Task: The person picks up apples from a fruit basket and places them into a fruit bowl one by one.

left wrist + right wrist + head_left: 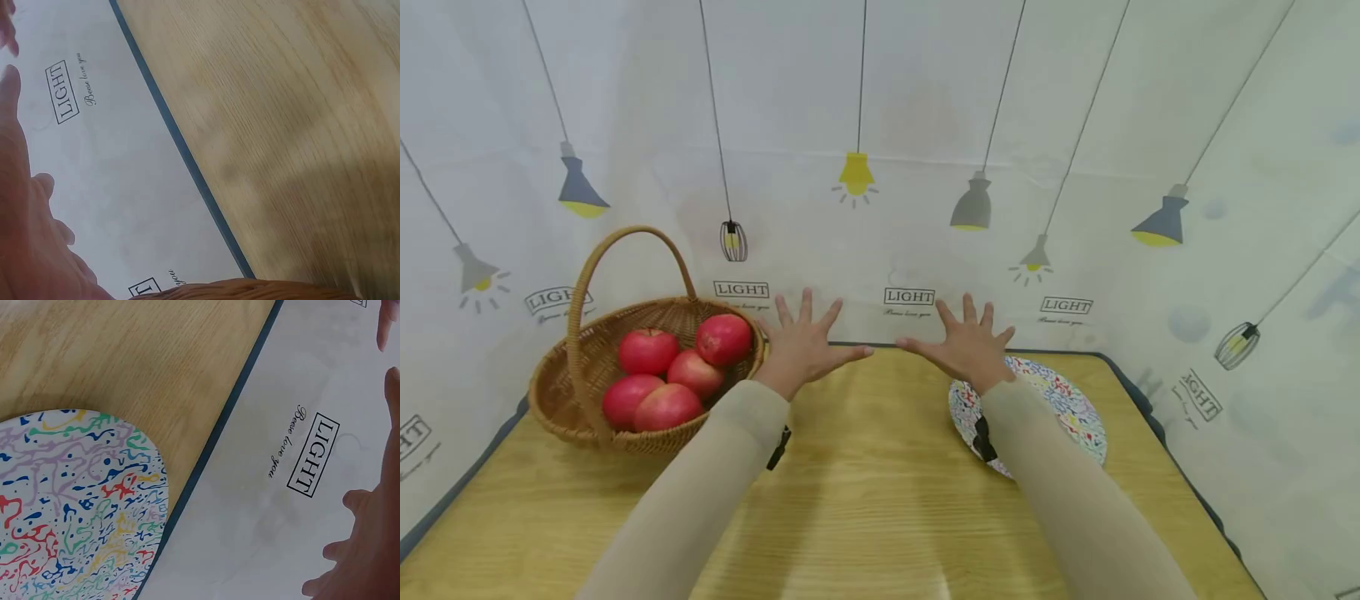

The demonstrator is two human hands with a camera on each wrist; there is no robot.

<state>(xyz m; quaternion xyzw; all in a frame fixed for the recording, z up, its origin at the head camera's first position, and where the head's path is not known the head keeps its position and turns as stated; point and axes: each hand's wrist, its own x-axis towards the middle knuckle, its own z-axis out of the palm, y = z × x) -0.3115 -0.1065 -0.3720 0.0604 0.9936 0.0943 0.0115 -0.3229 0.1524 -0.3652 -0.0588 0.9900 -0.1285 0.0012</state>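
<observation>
the printed cloth point(917, 92) is cut off at the top, the table point(857, 508) at the bottom. the basket point(655, 442), on the left, is partly covered by the left sleeve point(688, 492); the plate point(87, 506), on the right, by the right sleeve point(1071, 492). the left hand point(801, 346) and right hand point(970, 346) are raised, fingers spread wide, nothing gripped; how high cannot quite be told. in the basket, five overlapping apples point(696, 374) are seen.

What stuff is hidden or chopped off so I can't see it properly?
- Head view: part of the patterned plate, behind the right sleeve.
- Head view: the basket floor under the apples, covered by them.
- Left wrist view: most of the basket, cut off by the bottom edge.
</observation>
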